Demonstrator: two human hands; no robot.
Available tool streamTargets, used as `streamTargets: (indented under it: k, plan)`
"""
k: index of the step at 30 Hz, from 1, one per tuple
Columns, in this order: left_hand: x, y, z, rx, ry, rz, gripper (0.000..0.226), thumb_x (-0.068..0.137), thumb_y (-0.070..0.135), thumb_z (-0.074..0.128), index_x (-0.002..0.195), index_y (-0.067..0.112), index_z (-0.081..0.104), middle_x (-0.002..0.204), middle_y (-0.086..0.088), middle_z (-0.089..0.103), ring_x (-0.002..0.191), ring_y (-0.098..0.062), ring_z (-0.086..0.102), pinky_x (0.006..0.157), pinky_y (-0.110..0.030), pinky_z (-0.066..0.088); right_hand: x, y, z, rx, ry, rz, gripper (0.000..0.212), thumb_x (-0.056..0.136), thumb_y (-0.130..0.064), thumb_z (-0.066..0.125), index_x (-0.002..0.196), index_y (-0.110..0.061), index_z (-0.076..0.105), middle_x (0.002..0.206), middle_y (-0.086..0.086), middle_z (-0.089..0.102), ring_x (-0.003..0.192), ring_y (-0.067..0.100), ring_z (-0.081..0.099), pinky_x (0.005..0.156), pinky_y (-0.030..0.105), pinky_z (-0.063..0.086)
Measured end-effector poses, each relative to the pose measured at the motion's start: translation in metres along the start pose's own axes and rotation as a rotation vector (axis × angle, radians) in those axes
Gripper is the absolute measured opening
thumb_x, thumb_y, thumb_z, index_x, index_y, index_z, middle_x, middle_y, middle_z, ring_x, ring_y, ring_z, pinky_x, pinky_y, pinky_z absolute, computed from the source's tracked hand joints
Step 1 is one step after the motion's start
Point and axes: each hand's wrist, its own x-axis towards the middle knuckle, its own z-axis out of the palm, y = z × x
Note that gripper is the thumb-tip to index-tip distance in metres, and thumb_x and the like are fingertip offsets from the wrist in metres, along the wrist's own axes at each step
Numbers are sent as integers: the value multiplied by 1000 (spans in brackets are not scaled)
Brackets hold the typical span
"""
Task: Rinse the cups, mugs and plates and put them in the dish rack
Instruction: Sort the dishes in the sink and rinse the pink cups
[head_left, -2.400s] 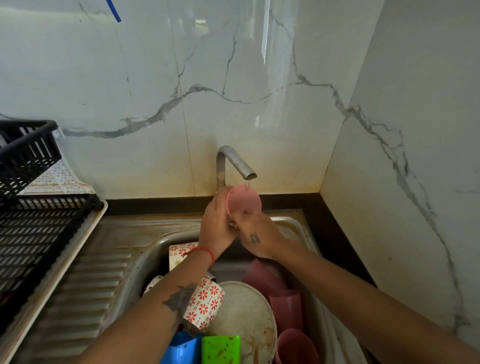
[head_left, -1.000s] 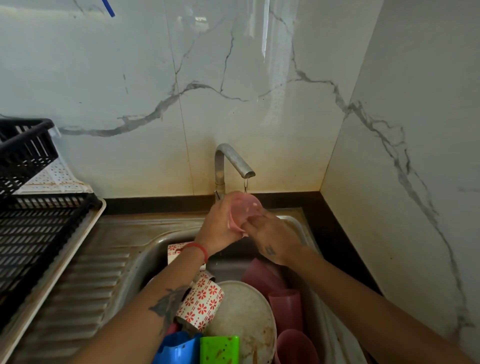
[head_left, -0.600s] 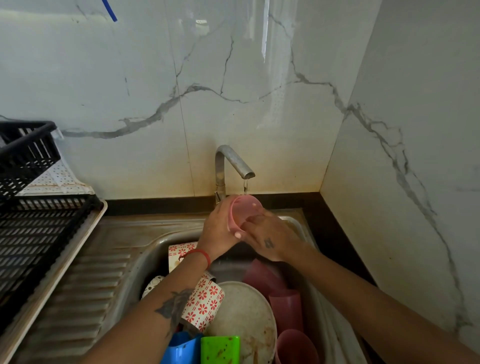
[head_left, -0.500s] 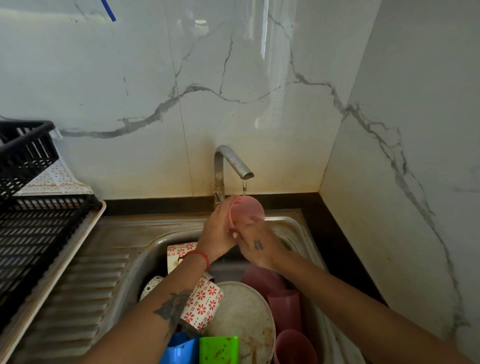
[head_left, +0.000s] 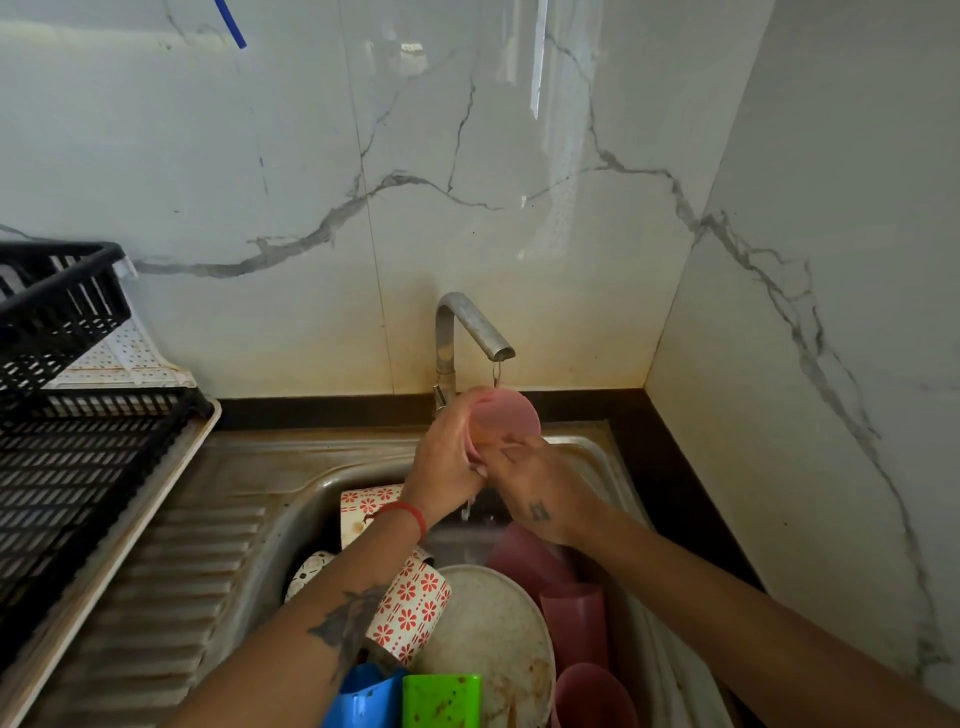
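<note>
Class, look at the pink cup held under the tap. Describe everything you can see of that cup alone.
The small pink plastic cup is round, plain and matte. It is tipped so its mouth faces the camera, just below the metal tap's spout, where a thin stream falls. The left hand grips its side; the right hand's fingers reach into its mouth. It is held over the steel sink.

No readable text, label, brand or number shows on anything here.
</note>
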Motion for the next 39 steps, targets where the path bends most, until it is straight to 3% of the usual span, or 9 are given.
streamTargets:
  k: [6,10,14,17,22,26,31,36,39]
  plan:
    - [-1,-9,-8,-7,-62,28,85,64,25,88,134,31,40,136,4,50,123,-13,48,97,-25,42,1,50,-18,-335,-81,-279,45,68,-13,78,112,-21,69,122,5,66,123,25,55,113,48,19]
    - [3,-12,-8,37,-33,54,91,62,24,89,137,24,39,142,1,39,127,-14,40,98,-27,41,9,32,-28,37,128,-52,31,73,5,64,102,-1,71,106,17,69,102,34,63,93,46,51]
    - [3,-4,-6,2,-87,73,84,64,28,88,134,27,42,136,5,51,124,-10,48,100,-28,44,33,10,-34,330,-217,148,36,86,6,57,122,7,58,125,26,57,119,39,50,103,36,34]
    - [5,6,0,50,-73,135,88,62,29,88,136,27,41,135,3,52,122,-9,48,98,-19,39,65,1,-30,195,-467,533,33,96,-13,50,129,-8,53,121,10,58,115,24,52,101,30,34]
    - [1,10,1,75,-4,182,88,62,26,89,136,20,43,136,-2,53,123,-16,49,98,-28,44,73,7,-10,647,-326,884,40,98,-9,43,138,-4,40,137,18,47,128,32,43,107,36,30]
    - [0,6,1,88,34,173,84,62,20,89,135,17,46,134,-4,54,122,-16,50,98,-24,43,71,-4,-2,1135,64,1048,35,93,-3,45,127,-3,53,127,22,56,118,38,54,84,35,47]
    - [3,-2,-8,75,13,120,82,65,19,87,134,20,43,132,-1,53,118,-9,49,96,-13,41,66,-2,-15,635,-237,579,28,94,-8,53,122,-3,56,115,14,60,109,25,57,96,33,46]
    - [-1,5,2,115,-36,120,92,63,27,89,140,20,39,139,-3,50,124,-17,48,99,-31,46,66,8,-18,379,-404,691,39,99,-12,43,138,-7,41,137,13,48,128,26,43,109,32,26]
    - [-4,6,6,122,-56,142,90,63,28,88,139,20,40,139,-3,50,125,-19,49,99,-34,47,64,8,-6,526,-483,743,42,99,-9,41,141,-4,34,139,17,43,132,30,37,109,33,25]
